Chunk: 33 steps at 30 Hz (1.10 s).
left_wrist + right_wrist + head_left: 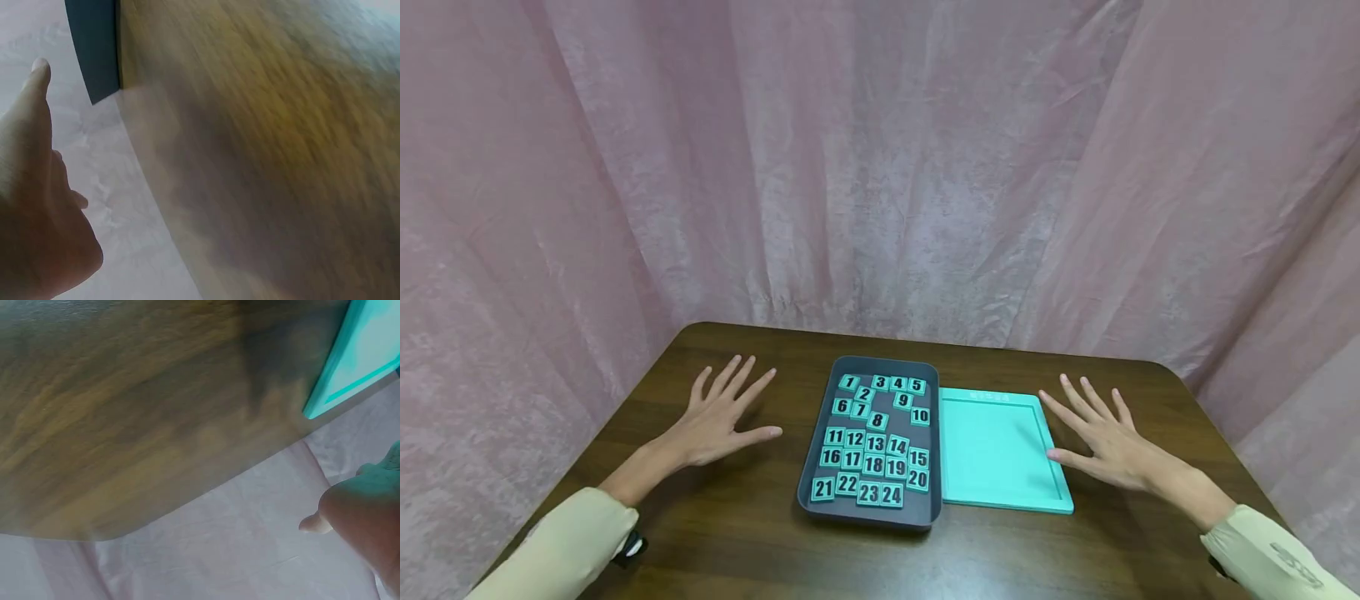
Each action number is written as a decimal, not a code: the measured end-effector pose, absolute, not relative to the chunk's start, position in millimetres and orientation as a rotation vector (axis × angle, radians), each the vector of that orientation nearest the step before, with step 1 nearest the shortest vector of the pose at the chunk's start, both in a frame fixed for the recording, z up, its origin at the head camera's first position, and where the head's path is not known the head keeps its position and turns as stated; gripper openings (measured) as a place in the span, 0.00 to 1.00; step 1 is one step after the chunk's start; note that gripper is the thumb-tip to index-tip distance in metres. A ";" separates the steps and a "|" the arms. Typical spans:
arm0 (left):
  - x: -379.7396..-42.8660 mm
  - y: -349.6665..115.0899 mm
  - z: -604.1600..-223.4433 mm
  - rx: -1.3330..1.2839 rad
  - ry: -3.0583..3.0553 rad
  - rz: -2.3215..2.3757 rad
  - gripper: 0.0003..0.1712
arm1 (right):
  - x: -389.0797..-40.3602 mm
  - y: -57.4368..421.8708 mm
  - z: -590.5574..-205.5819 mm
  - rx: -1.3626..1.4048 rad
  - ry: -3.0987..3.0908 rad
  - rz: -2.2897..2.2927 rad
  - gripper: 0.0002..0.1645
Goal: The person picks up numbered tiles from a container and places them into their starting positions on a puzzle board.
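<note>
My left hand (713, 423) is held above the table to the left of a dark grey tray (880, 518), fingers spread and nothing in them. Inside that tray lie several turquoise number tiles (874, 465) with black digits, in loose rows with the upper ones askew. A turquoise square frame board (996, 450) with a raised rim stands against the tray's right side, bare inside. My right hand (1108, 446) is spread at the board's right edge, its thumb and forefinger overlapping the rim in the head view. In the left wrist view, the left hand (44, 200) shows thumb outstretched.
The brown wooden table (730, 542) has rounded far corners. Pink velvet curtains (880, 167) hang close behind it and along both sides. A dark band with a small device (631, 548) sits at the left wrist, under a pale sleeve (561, 546).
</note>
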State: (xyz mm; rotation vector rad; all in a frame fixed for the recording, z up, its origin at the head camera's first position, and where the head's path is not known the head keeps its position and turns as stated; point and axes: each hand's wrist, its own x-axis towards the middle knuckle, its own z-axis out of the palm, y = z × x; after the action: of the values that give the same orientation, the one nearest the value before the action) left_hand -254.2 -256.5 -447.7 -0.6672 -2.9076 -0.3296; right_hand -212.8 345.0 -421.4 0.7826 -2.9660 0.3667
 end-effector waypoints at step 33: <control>-255.6 -210.8 -448.9 -0.944 -3.036 -1.251 0.47 | -275.0 246.3 -393.9 0.962 -3.041 0.862 0.47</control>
State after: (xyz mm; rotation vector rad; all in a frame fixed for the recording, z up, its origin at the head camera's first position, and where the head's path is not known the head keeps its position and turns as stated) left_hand -255.6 -210.8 -448.9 -0.9439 -3.0363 -1.2505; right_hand -275.0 246.3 -393.9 0.9621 -3.0414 0.8619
